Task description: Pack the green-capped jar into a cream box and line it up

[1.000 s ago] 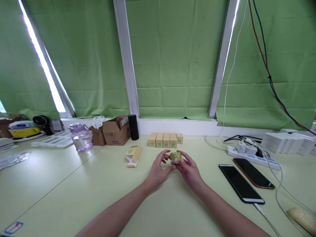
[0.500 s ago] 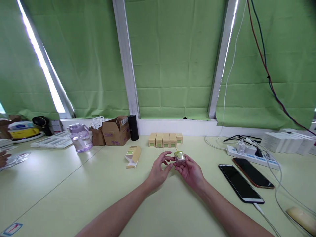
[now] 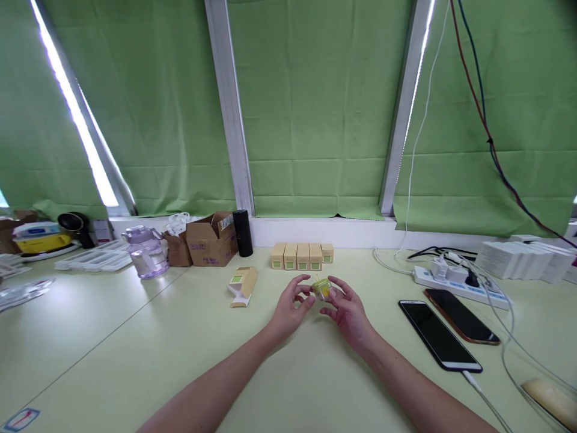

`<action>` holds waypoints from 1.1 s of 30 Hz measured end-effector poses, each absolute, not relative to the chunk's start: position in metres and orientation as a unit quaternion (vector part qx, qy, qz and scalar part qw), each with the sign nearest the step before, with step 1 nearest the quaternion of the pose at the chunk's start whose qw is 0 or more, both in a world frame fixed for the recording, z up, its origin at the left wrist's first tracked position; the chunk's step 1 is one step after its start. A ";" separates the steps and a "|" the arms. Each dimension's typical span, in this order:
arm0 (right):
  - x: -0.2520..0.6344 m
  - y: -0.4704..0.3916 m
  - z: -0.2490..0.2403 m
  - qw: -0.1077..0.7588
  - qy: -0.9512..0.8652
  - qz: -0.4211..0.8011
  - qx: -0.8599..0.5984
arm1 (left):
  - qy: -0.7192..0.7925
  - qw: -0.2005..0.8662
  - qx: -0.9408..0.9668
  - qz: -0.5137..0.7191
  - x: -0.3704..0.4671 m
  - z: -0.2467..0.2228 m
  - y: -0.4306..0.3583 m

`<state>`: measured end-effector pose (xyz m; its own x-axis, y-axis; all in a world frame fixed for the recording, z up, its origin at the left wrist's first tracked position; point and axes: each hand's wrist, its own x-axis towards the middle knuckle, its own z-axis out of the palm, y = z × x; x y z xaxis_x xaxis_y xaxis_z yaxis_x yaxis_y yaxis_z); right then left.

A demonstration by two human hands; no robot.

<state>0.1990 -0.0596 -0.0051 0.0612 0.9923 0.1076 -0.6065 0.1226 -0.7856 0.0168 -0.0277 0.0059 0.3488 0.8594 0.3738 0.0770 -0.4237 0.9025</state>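
Over the table in the middle, a small clear case (image 3: 321, 290) with a green top and something yellow in it is held between my hands. A thin loop seems to stick up from its top. My right hand (image 3: 349, 313) grips the right side with thumb and fingers. My left hand (image 3: 291, 307) has curled fingertips at the left side, seemingly gripping it too. To the left lies an opened small tan carton (image 3: 244, 286) with a green label. Behind the hands, several similar small cartons (image 3: 303, 257) stand in a row.
On the right lie two phones (image 3: 439, 334) (image 3: 462, 316), a power strip (image 3: 462, 287) with plugs and cables, and several white boxes (image 3: 525, 260). A purple water jug (image 3: 146, 252), cardboard box (image 3: 211, 240) and black cylinder (image 3: 243, 233) stand back left.
The small case has turned and shifted slightly left, its yellow part now showing. My right hand has changed its grip, index finger raised. The other person's hand at far left has gone from view.
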 end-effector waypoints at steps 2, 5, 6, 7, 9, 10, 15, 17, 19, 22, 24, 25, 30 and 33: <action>0.198 -0.060 -0.004 0.671 -0.348 0.583 -0.297 | 0.327 0.438 0.700 0.460 0.017 0.005 -0.026; 0.198 -0.059 -0.006 0.673 -0.364 0.567 -0.304 | 0.325 0.459 0.689 0.458 0.018 0.005 -0.025; 0.197 -0.058 -0.007 0.675 -0.369 0.561 -0.307 | 0.327 0.464 0.684 0.458 0.018 0.005 -0.025; 0.197 -0.057 -0.008 0.676 -0.374 0.553 -0.311 | 0.329 0.470 0.679 0.459 0.019 0.005 -0.025; 0.197 -0.055 -0.009 0.677 -0.390 0.539 -0.315 | 0.330 0.483 0.668 0.459 0.020 0.006 -0.026; 0.197 -0.055 -0.009 0.676 -0.400 0.535 -0.313 | 0.328 0.492 0.663 0.459 0.020 0.007 -0.026; 0.198 -0.057 -0.006 0.670 -0.415 0.534 -0.305 | 0.318 0.504 0.657 0.462 0.020 0.009 -0.027; 0.200 -0.056 -0.006 0.685 -0.401 0.515 -0.326 | 0.342 0.460 0.675 0.464 0.017 0.008 -0.025; 0.203 -0.054 -0.006 0.701 -0.385 0.484 -0.354 | 0.375 0.393 0.701 0.462 0.015 0.006 -0.023; 0.207 -0.049 -0.008 0.715 -0.366 0.452 -0.389 | 0.401 0.321 0.727 0.455 0.011 -0.001 -0.021; 0.209 -0.047 -0.008 0.716 -0.359 0.445 -0.401 | 0.414 0.303 0.734 0.445 0.010 -0.005 -0.021; 0.209 -0.046 -0.009 0.715 -0.358 0.442 -0.406 | 0.420 0.298 0.738 0.437 0.009 -0.007 -0.021; 0.209 -0.046 -0.011 0.713 -0.367 0.425 -0.420 | 0.421 0.270 0.776 0.385 0.009 -0.011 -0.022; 0.208 -0.046 -0.013 0.708 -0.376 0.422 -0.423 | 0.420 0.255 0.790 0.367 0.009 -0.011 -0.023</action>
<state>0.2080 -0.0461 -0.0128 0.3606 0.9159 0.1761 -0.2788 0.2860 -0.9168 0.0089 -0.0228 -0.0105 0.3783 0.8507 0.3651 0.4765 -0.5171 0.7110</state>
